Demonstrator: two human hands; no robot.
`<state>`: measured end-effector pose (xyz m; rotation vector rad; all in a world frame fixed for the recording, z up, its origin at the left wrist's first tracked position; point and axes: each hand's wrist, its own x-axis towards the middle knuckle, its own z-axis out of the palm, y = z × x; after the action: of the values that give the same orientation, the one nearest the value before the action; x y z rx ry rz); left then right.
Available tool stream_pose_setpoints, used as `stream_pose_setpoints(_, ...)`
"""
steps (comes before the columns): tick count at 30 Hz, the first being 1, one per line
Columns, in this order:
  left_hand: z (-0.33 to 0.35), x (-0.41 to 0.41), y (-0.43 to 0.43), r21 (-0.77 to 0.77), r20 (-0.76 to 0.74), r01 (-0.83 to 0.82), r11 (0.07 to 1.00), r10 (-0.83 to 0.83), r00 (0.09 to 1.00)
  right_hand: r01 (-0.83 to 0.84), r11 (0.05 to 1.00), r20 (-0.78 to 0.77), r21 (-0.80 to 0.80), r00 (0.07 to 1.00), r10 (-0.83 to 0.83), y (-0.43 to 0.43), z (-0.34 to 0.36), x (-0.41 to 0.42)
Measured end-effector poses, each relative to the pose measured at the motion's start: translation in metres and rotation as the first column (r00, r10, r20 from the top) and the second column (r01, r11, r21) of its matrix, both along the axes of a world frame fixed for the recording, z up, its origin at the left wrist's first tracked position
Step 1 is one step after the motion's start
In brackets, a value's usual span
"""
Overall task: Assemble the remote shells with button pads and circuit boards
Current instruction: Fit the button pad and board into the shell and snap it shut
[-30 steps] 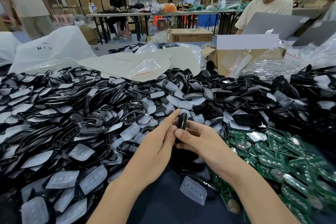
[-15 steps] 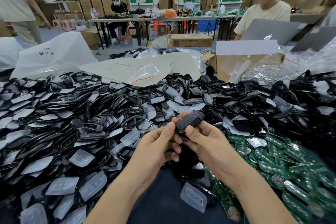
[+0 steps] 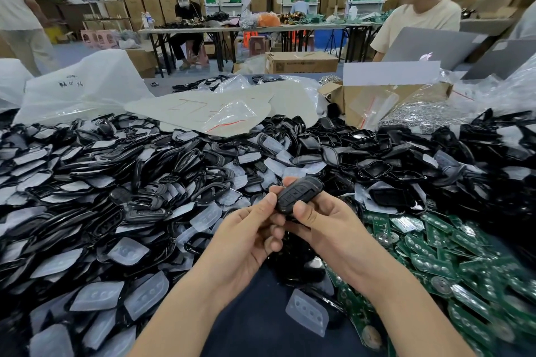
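Where the remote sits: a black remote [image 3: 298, 194] is held up between my left hand [image 3: 246, 240] and right hand [image 3: 327, 226], above the near middle of the worktop [image 3: 261, 330]. Its button face is toward me and its far end is tilted up to the right.
Left grip: the left hand has its thumb tip on the remote's lower left edge, with the other fingers curled under. I cannot tell how many of them touch it.
Right grip: the right hand lays its thumb on the near end, with the fingers wrapped behind. One fingertip shows past the upper left edge.
Remote face: a row of buttons is visible. The seam between the halves is too small to judge.
Shells: black shells [image 3: 116, 182] are heaped over the left and far parts of the worktop. A few glossy ones lie directly below my hands.
Button pads: cloudy button pads [image 3: 127, 251] are mixed through the left heap. A single pad [image 3: 307, 316] lies on bare worktop just beside my right forearm.
Circuit boards: green circuit boards [image 3: 435, 255] are piled on the right, close to my right forearm.
Far edge: clear plastic bags [image 3: 81, 87] and an open cardboard box [image 3: 391, 95].
Beyond: a person in a cream shirt [image 3: 420, 17] sits behind a grey laptop [image 3: 429, 43].
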<state>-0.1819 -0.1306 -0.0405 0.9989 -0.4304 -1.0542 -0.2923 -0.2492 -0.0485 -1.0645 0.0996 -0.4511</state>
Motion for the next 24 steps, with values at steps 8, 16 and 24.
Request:
stream_pose_setpoints(8, -0.002, 0.0, 0.0, -0.016, -0.039, 0.0, 1.0, -0.001, 0.999, 0.021, 0.997, -0.014, -0.07, 1.0, -0.022, 0.0, 0.001, -0.003)
stream_pose_setpoints(16, -0.004, -0.002, -0.001, -0.069, 0.185, -0.09, 0.994, 0.101, 0.978, 0.008, 0.996, 0.005, -0.085, 1.0, -0.008, 0.002, 0.004, -0.004)
stream_pose_setpoints(24, -0.014, 0.0, 0.005, -0.154, 0.89, -0.345, 0.926, 0.282, 0.359, 0.201, 0.976, -0.045, -0.09, 0.978, -0.205, 0.003, 0.006, -0.002)
